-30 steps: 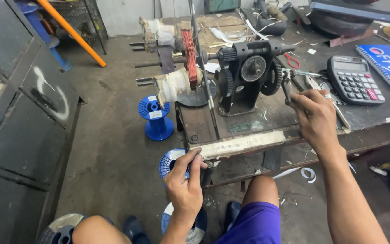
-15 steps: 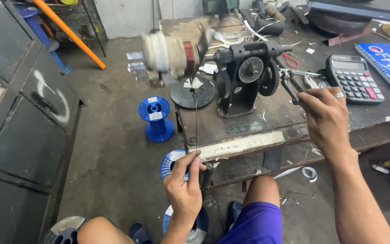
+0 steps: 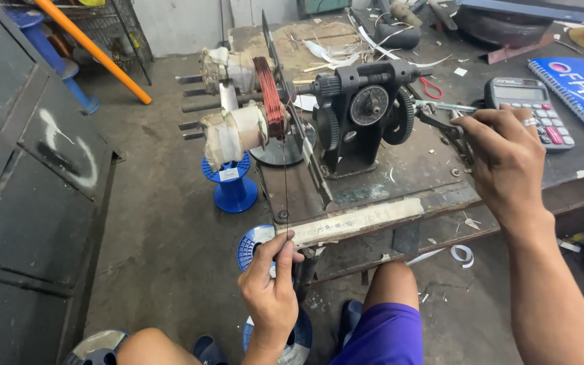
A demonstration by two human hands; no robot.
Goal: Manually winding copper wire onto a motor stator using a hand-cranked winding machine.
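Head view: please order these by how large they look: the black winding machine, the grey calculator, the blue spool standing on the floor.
1. black winding machine
2. and 3. unsure: blue spool and grey calculator look about alike.

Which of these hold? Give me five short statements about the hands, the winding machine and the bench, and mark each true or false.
1. The left hand pinches a thin wire that runs up to the copper coil. True.
2. The right hand rests on the calculator. False: it grips the crank handle of the black winding machine, beside the calculator.
3. A blue spool stands on the floor beside the bench. True.
4. The copper coil is wound on the blue spool. False: it sits on the former turned by the machine, above the floor.
5. A blue notebook lies at the bench's far right. True.
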